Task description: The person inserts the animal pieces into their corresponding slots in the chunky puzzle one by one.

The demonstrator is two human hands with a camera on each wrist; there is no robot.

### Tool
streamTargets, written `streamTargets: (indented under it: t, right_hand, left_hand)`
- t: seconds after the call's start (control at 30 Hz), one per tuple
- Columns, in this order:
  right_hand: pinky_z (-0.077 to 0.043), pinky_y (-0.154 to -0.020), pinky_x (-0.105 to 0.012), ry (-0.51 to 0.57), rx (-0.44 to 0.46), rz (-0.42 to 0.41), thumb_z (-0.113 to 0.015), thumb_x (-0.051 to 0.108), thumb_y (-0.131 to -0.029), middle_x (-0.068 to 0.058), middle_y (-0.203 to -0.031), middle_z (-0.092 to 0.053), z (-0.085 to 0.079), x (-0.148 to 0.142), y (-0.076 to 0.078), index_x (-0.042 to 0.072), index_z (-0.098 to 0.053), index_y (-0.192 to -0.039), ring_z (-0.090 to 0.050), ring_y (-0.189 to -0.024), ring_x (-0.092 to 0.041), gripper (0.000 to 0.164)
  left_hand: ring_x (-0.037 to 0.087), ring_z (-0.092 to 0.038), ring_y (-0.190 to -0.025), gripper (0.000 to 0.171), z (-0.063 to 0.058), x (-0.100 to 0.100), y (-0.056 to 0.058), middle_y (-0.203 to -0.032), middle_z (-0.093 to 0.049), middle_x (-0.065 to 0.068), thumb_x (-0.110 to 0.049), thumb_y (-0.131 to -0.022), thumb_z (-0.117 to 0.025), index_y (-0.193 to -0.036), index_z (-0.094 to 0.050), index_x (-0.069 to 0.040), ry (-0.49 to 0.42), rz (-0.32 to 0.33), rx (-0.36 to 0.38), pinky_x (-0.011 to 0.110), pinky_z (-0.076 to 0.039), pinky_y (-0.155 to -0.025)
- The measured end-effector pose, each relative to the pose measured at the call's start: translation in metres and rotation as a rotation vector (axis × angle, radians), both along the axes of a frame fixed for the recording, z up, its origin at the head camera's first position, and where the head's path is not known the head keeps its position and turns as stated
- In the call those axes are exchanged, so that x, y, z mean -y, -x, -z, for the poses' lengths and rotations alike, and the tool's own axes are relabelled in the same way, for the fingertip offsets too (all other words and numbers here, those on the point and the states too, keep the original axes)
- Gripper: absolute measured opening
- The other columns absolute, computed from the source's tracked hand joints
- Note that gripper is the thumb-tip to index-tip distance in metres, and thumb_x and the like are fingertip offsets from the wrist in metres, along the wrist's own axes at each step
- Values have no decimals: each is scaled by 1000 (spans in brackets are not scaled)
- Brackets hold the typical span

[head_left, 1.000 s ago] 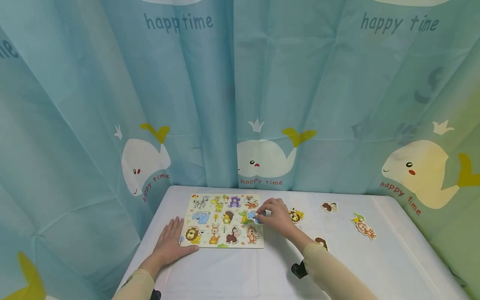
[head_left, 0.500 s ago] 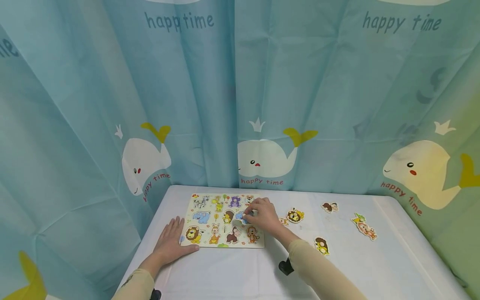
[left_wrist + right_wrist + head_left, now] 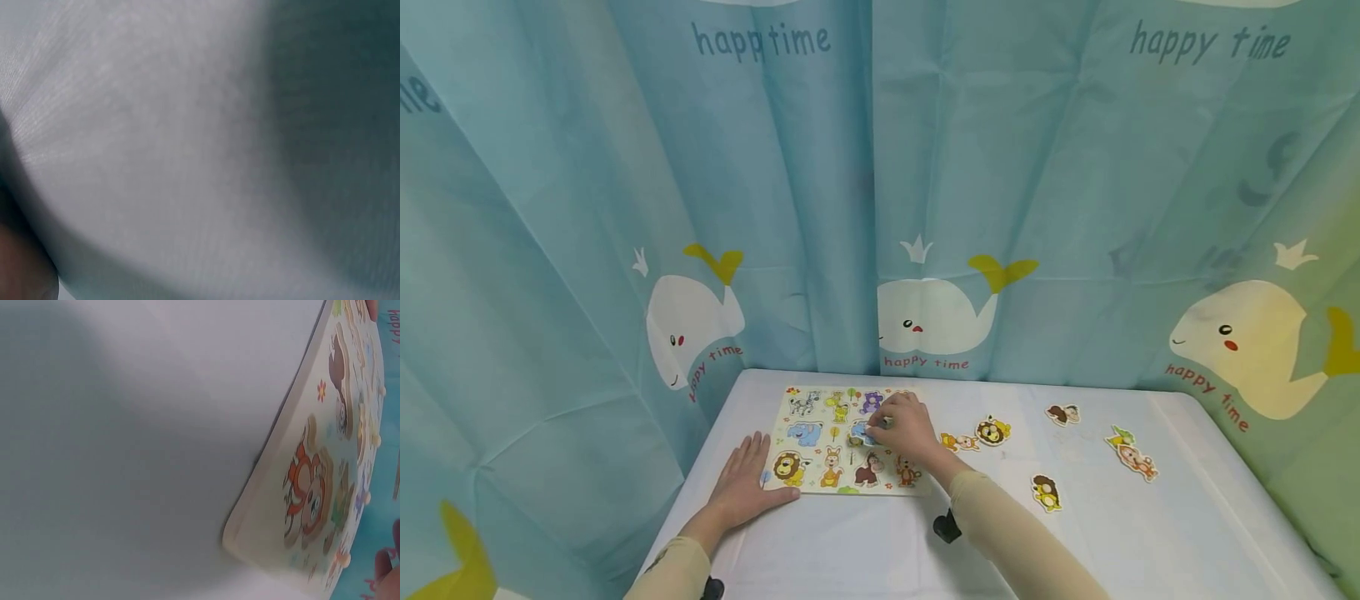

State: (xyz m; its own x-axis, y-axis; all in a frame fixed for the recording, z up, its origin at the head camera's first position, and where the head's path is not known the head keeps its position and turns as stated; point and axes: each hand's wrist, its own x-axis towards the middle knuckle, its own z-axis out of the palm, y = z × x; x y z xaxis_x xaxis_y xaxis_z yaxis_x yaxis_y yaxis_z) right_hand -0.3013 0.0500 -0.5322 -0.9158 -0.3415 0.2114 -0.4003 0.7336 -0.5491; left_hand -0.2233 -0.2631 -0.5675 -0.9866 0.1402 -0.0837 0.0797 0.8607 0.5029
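Observation:
A wooden animal puzzle board (image 3: 847,490) lies on the white table. My left hand (image 3: 743,483) rests flat at its left front corner, fingers along the side and thumb at the front edge. My right hand (image 3: 906,427) is over the middle row. It pinches a blue puzzle piece (image 3: 862,433), seemingly an elephant, by its knob, above the hedgehog picture. The printed blue elephant (image 3: 805,434) shows to its left. In the right wrist view, the board's corner has a monkey recess (image 3: 306,494); wooden knobs stand up farther back. The left wrist view is mostly blurred pale cloth.
Loose pieces lie right of the board: a lion (image 3: 992,431) touching an orange animal piece (image 3: 961,442), a hedgehog (image 3: 1046,493), a brown monkey or ape (image 3: 1063,414), and an orange monkey (image 3: 1137,462) against a green-topped piece (image 3: 1120,437). A blue whale-print curtain (image 3: 820,208) hangs behind.
My right hand has carried the blue piece leftward, from the crocodile picture to the hedgehog picture, uncovering loose pieces on the right. The left hand has stayed in place.

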Motion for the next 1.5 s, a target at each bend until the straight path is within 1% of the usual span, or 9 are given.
streamTargets:
  t: [0.2, 0.43, 0.57, 0.67, 0.9, 1.03, 1.17, 1.37, 1.5]
  right_hand:
    - [-44, -96, -47, -3, -10, -1, -83, 34, -88, 7, -102, -63, 5, 12, 4, 27, -77, -83, -52, -108, -21, 10]
    - [-44, -89, -45, -17, -24, 4, -82, 34, -88, 7, -100, -64, 10, 29, 7, 27, -77, -82, -52, -105, -22, 10]
    - [-45, -91, -47, -1, -43, -3, -81, 33, -88, 5, -102, -67, 11, 39, 6, 26, -78, -83, -54, -110, -23, 9]
    - [-44, -89, -47, 4, -34, -2, -80, 33, -89, 3, -104, -67, 11, 47, 5, 24, -80, -85, -53, -108, -24, 10]
    - [-44, -92, -47, 5, 10, 37, -79, 35, -90, 3, -108, -67, 11, 63, 5, 22, -79, -88, -51, -108, -23, 13]
    - [-44, -90, -44, 13, 30, 58, -79, 35, -90, 5, -104, -66, 13, 73, 4, 23, -80, -88, -50, -103, -20, 12]
    - [-45, -88, -45, 5, 15, 88, -80, 35, -89, 5, -102, -66, 18, 85, 4, 24, -80, -88, -49, -98, -20, 11]
    - [-45, -94, -46, -20, 1, 124, -80, 36, -89, 2, -105, -68, 25, 102, 3, 25, -81, -89, -52, -104, -22, 11]
    - [-43, -96, -47, -6, 13, 129, -80, 36, -89, 4, -102, -66, 21, 110, 1, 24, -81, -89, -52, -105, -22, 11]
  left_hand:
    - [47, -4, -154, 125, -3, 0, -1, -166, -10, 30, -66, -79, -75, -159, -16, 9, 34, -7, 28, 59, -4, -125]
    - [48, -5, -153, 123, -5, -2, -2, -166, -11, 30, -64, -78, -77, -159, -19, 9, 24, -11, 13, 60, -5, -124]
    - [48, -5, -153, 122, -5, -1, -2, -166, -11, 31, -65, -79, -76, -159, -20, 8, 16, -11, 18, 59, -4, -124]
    - [48, -5, -153, 122, -3, 0, -1, -165, -11, 32, -66, -79, -75, -159, -20, 9, 6, -3, 14, 60, -3, -124]
    - [47, -4, -154, 123, 3, 1, 1, -166, -10, 30, -71, -80, -71, -160, -19, 6, 23, 7, 5, 58, -3, -125]
    - [47, -4, -153, 123, 2, 2, 1, -167, -9, 29, -69, -80, -73, -160, -19, 7, 17, 1, 18, 59, -3, -124]
    - [46, -4, -154, 122, -1, 1, 0, -167, -9, 28, -68, -80, -73, -160, -18, 6, 25, -2, 29, 58, -3, -125]
    - [47, -4, -154, 122, -2, 1, -1, -167, -9, 29, -68, -81, -74, -160, -19, 6, 26, 0, 25, 59, -3, -125]
    - [45, -3, -154, 122, -1, 2, 0, -167, -8, 27, -70, -81, -72, -161, -18, 4, 29, 0, 28, 58, -2, -125]
